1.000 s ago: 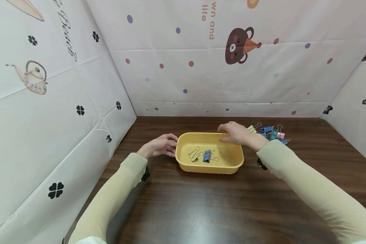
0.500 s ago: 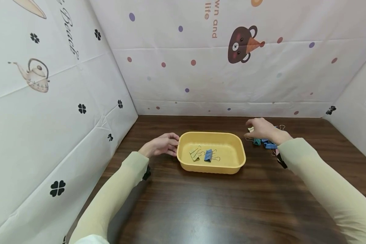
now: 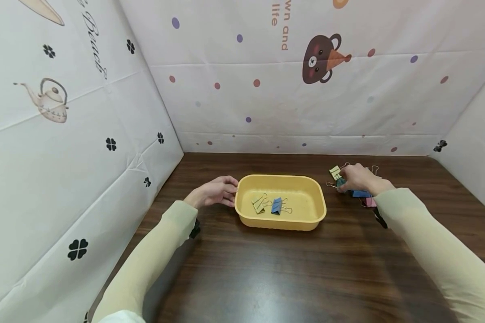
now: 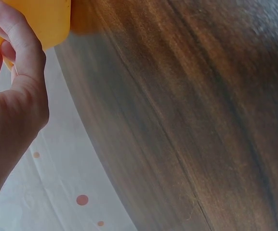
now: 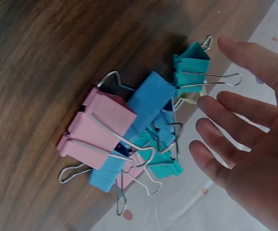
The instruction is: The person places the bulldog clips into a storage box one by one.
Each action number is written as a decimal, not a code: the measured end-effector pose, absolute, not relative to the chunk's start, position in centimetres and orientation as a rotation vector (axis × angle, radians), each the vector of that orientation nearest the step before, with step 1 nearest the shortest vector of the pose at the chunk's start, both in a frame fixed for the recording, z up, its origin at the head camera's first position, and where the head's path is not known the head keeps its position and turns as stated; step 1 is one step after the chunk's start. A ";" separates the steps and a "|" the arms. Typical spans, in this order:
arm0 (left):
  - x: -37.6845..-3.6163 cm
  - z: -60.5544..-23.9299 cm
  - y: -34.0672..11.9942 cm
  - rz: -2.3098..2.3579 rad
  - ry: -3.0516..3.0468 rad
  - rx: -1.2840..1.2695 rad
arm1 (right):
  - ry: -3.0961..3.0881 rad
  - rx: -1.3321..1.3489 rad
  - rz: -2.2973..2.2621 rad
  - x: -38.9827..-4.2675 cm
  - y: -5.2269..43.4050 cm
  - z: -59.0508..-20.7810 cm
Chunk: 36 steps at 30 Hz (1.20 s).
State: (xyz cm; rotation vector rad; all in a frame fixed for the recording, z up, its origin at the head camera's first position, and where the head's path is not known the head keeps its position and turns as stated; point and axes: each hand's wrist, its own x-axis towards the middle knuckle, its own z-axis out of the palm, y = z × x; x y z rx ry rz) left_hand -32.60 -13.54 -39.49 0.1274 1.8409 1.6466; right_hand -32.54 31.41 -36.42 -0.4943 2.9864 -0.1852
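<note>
My left hand [image 3: 217,192] is at the left end of a yellow plastic basket [image 3: 280,223]. In the left wrist view, its thumb and fingers [image 4: 20,29] pinch the basket rim between them. Inside the basket lie a yellow-green binder clip [image 3: 259,206] and a blue binder clip [image 3: 276,206]. My right hand [image 3: 360,177] reaches over a pile of binder clips on the right. In the right wrist view, its thumb and spread fingers come around a teal binder clip [image 5: 191,74] at the pile's edge, without gripping it.
Beside the teal clip lie a pink binder clip [image 5: 102,127], a blue binder clip [image 5: 151,98] and several others, overlapping. Another yellow-green clip [image 3: 335,172] sits at the pile's back left. Printed white sheets [image 3: 242,98] wall off the dark wooden table [image 3: 266,269].
My right hand has moved from above the basket rightward to the clip pile, then lowered toward the teal clip. My left hand stays at the basket's left end.
</note>
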 end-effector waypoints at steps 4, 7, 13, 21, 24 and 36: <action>-32.5 -39.4 -13.6 1.636 1.843 0.125 | 2.982 -0.501 -0.188 -32.5 31.8 -36.8; -32.4 -39.3 -13.6 1.634 1.844 0.118 | 2.976 -0.511 -0.174 -32.5 31.8 -37.0; -32.5 -39.2 -13.6 1.638 1.837 0.121 | 2.975 -0.514 -0.141 -32.3 31.4 -37.3; -32.2 -39.2 -13.7 1.650 1.823 0.136 | 2.968 -0.589 -0.215 -32.1 30.9 -37.2; -32.3 -39.3 -13.8 1.657 1.817 0.130 | 2.924 -0.590 -0.238 -32.2 30.7 -37.4; -32.5 -39.3 -13.8 1.653 1.828 0.122 | 2.908 -0.558 -0.244 -32.5 30.3 -37.9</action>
